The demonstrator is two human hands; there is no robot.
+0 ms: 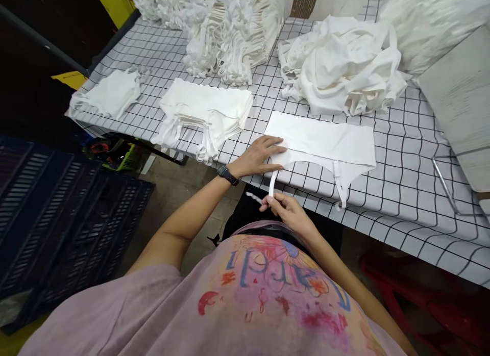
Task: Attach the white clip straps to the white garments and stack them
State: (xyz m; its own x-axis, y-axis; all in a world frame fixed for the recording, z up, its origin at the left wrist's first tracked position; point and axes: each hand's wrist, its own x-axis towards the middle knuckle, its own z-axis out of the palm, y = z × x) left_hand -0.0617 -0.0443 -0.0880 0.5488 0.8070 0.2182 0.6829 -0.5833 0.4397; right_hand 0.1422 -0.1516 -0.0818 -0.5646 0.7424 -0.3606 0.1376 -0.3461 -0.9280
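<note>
A white strappy top (325, 139) lies flat on the checked cloth near the table's front edge, its straps toward me. My left hand (262, 154) rests on the top's left end with fingers stretched out and spread, the thumb near the base of one strap. Below the table edge, my right hand (287, 209) pinches that white shoulder strap (273, 182) between thumb and fingers, holding it fairly taut. A loose strap end sticks out left of the fingers. The other strap (339, 185) hangs over the edge on the right.
A layered stack of white tops (209, 108) lies to the left, with a smaller pile (111, 93) beyond it. At the back are bundled tops (237, 34) and a crumpled heap (344, 65). A metal wire stand (446, 185) is at right. Blue crates (49, 208) stand lower left.
</note>
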